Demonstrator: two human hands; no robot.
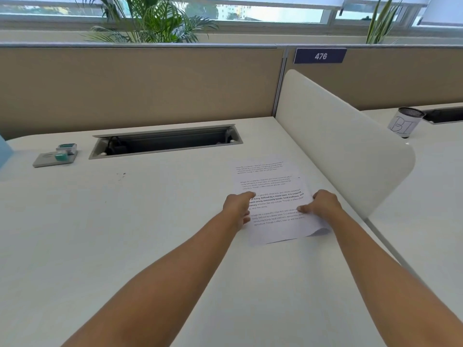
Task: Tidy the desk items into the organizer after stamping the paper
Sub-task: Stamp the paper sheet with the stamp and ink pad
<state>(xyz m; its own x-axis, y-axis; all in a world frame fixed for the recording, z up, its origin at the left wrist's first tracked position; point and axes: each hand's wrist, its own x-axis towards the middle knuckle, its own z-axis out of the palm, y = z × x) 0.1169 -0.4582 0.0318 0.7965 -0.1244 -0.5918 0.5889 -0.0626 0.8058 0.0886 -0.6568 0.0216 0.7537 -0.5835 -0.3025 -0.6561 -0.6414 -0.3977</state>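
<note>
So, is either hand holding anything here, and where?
The printed paper: right hand grips its right edge, thumb on top; left hand presses its left edge.

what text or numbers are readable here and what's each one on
"476": white digits on the dark blue rectangular sign on the beige partition panel.
"BI": handwritten on the white-labelled black mesh cup.
"Defined by a slower pace": bold line on the white printed paper sheet; other print too small.

Left hand (238, 207), right hand (323, 204) on paper (270, 186) (sign 476 (320, 56) behind)
</note>
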